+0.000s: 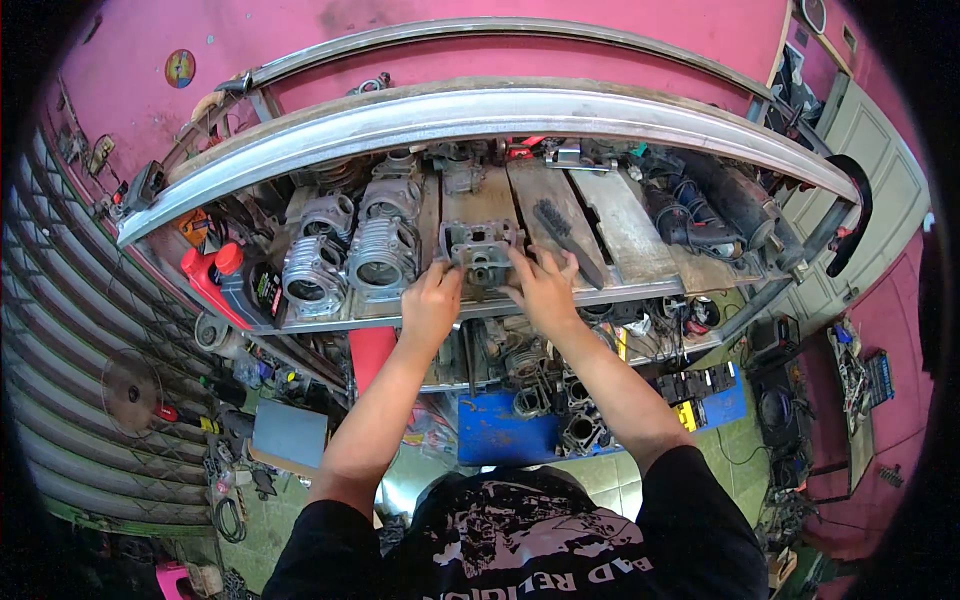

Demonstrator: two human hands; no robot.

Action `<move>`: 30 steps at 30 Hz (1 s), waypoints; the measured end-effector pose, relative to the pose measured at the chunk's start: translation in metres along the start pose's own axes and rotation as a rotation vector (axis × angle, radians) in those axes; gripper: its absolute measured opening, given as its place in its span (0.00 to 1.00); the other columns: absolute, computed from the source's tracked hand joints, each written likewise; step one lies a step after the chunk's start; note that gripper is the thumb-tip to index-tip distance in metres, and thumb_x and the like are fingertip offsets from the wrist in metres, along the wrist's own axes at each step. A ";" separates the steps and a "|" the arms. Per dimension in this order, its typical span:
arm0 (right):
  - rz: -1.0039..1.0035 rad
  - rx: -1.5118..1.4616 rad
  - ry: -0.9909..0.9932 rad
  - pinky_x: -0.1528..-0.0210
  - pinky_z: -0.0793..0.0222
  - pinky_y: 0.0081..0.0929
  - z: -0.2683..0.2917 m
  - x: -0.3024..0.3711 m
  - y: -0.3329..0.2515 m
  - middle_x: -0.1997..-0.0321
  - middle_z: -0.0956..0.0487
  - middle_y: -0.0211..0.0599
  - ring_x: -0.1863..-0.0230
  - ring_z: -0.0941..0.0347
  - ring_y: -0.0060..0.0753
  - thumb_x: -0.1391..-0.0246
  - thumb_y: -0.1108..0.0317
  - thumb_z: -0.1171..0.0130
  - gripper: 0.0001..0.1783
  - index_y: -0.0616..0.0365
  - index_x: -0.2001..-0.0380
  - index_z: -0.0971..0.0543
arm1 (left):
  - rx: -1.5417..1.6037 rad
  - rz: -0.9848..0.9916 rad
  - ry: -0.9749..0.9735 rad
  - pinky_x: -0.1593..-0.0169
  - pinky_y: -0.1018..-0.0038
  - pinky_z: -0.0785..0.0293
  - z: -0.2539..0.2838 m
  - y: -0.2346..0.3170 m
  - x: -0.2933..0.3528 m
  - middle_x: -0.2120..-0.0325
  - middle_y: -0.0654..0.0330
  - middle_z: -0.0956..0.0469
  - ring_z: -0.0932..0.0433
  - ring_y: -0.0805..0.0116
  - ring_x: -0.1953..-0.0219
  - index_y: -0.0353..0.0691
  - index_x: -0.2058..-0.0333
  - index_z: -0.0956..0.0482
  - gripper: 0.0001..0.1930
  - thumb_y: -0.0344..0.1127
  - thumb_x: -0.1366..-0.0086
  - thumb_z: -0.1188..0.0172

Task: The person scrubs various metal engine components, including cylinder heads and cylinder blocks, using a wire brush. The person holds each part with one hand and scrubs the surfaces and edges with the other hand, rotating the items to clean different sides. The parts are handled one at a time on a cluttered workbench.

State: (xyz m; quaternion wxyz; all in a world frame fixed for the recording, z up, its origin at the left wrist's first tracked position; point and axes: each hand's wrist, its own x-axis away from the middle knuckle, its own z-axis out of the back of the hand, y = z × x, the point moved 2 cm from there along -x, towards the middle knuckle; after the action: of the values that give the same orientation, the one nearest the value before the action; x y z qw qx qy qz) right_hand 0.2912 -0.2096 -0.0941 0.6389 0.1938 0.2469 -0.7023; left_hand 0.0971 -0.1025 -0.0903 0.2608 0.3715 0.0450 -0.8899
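Note:
A grey metal engine cylinder head (482,262) sits at the front edge of the shelf, between my two hands. My left hand (432,298) grips its left side with curled fingers. From the right, my right hand (543,290) holds the other side, thumb toward the front. Just behind it, a similar grey casting (480,232) shows; whether the two are one piece I cannot tell. A dark wire brush (562,232) lies on the boards beyond my right hand, its handle running toward the front edge.
Several finned engine cylinders (384,255) stand left of my hands, beside a dark bottle with a red cap (230,262). A power tool (705,232) lies at the right. A metal rail (500,108) crosses above the shelf. More engine parts (582,428) are on a lower level.

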 end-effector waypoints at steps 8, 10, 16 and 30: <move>-0.021 0.282 0.026 0.33 0.49 0.74 -0.011 -0.008 -0.019 0.39 0.18 0.29 0.31 0.33 0.40 0.53 0.55 0.23 0.58 0.35 0.21 0.43 | -0.099 0.217 -0.236 0.55 0.63 0.14 0.000 0.024 -0.014 0.26 0.57 0.37 0.15 0.52 0.54 0.47 0.25 0.41 0.54 0.32 0.50 0.22; -0.035 0.287 0.062 0.32 0.49 0.74 -0.020 -0.007 -0.020 0.39 0.18 0.30 0.32 0.31 0.38 0.53 0.58 0.24 0.54 0.36 0.23 0.39 | -0.123 0.211 -0.203 0.54 0.64 0.14 -0.013 0.015 -0.008 0.26 0.57 0.36 0.15 0.52 0.54 0.46 0.26 0.40 0.52 0.31 0.50 0.23; -0.082 0.276 0.102 0.33 0.49 0.72 -0.032 -0.010 -0.021 0.41 0.17 0.28 0.35 0.29 0.33 0.55 0.63 0.25 0.50 0.37 0.26 0.32 | -0.151 0.216 -0.196 0.54 0.65 0.14 -0.017 0.019 -0.012 0.27 0.55 0.35 0.15 0.54 0.53 0.42 0.27 0.38 0.51 0.31 0.50 0.23; -0.042 0.372 0.118 0.35 0.46 0.66 -0.069 -0.061 -0.001 0.58 0.12 0.31 0.43 0.25 0.34 0.49 0.65 0.30 0.40 0.40 0.31 0.27 | -0.224 0.308 -0.132 0.58 0.55 0.14 -0.047 -0.006 -0.055 0.47 0.44 0.17 0.11 0.47 0.61 0.36 0.33 0.29 0.28 0.29 0.32 0.47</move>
State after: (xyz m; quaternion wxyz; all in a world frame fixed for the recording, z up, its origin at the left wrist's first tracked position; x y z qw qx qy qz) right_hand 0.2939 -0.1200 -0.1137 0.5617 0.3443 0.1540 -0.7364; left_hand 0.1565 -0.0603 -0.0871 0.4361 0.2835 0.0691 -0.8513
